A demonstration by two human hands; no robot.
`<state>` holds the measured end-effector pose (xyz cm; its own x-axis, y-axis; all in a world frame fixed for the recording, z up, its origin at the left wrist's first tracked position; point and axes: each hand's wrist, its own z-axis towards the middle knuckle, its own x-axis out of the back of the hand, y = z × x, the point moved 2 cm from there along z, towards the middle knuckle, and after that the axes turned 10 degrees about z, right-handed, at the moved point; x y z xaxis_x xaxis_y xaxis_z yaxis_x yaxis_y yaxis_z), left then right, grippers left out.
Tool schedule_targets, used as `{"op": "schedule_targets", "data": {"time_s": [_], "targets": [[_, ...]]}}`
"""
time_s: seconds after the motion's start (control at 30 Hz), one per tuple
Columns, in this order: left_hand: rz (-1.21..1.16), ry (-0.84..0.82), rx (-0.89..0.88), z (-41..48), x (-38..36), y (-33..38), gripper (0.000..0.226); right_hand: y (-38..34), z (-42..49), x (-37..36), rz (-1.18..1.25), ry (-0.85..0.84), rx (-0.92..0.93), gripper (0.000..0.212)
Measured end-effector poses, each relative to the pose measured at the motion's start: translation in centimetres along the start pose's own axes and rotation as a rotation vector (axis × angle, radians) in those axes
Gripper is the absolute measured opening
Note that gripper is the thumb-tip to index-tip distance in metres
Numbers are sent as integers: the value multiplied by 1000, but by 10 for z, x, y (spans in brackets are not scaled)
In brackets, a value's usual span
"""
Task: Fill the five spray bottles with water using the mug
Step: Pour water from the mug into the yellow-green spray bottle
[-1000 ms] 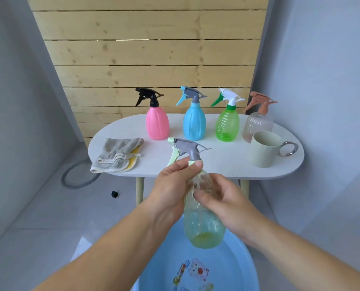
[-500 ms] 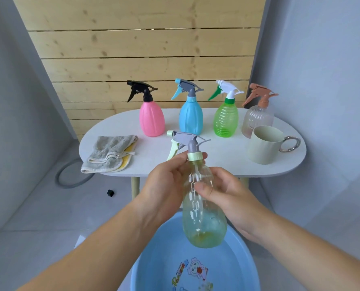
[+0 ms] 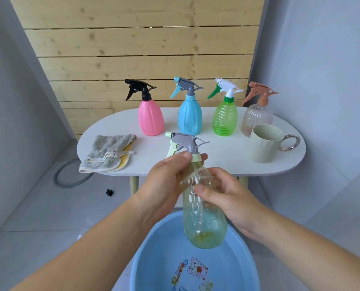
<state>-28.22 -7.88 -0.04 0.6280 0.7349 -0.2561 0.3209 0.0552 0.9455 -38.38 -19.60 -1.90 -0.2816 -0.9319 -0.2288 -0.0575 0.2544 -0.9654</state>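
I hold a pale green see-through spray bottle (image 3: 204, 219) upright above a blue basin (image 3: 156, 255). My left hand (image 3: 164, 183) grips its light green collar under the grey trigger head. My right hand (image 3: 227, 196) wraps the bottle's body from the right. On the white table (image 3: 217, 156) stand a pink bottle (image 3: 150, 118), a blue bottle (image 3: 190, 118), a green bottle (image 3: 225, 118) and a clear bottle with a brown head (image 3: 256, 116). A pale green mug (image 3: 264, 143) with a metal ring handle stands at the table's right, in front of the clear bottle.
A folded grey and yellow cloth (image 3: 109, 153) lies on the table's left end. A grey hose loop (image 3: 67, 175) and a small black cube (image 3: 109, 192) lie on the floor to the left. Wooden slats stand behind the table, grey walls on both sides.
The bottle has risen a little in my hands, and my left hand's fingers have shifted around the collar. The view has moved slightly closer to the table.
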Motion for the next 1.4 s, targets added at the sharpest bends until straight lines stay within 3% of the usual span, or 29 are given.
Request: {"op": "schedule_targets", "data": {"time_s": [0.07,0.2,0.33,0.43,0.57,0.7,0.93,1.2,1.23,1.33,1.4], "targets": [[-18,24,-28,0,-1,-2,24,3,0,-1,-4,-2,-1,31],[10,37,-1,-4,-9,-4,42,8,0,-6,-59,-4,-6,40],[29,5,25,-3,-4,1,27,4,0,-2,-25,6,-8,32],[57,-1,-14,0,5,0,29,2,-1,-1,-26,16,-10,29],[38,80,-68,6,12,-2,16,7,0,-2,-84,19,-48,31],[-103,171,-57,18,18,2,13,11,3,-1,-208,3,-111,35],[-165,241,-24,53,32,11,9,12,1,24,-722,-98,-270,56],[-191,305,112,101,52,22,15,1,3,56,-963,-156,-310,64],[-109,298,101,106,53,23,13,-1,4,59,-971,-139,-290,64],[500,271,55,112,48,21,6,-5,11,62,-879,-33,-196,64],[783,272,33,117,45,15,11,-6,17,60,-786,28,-121,60]]}}
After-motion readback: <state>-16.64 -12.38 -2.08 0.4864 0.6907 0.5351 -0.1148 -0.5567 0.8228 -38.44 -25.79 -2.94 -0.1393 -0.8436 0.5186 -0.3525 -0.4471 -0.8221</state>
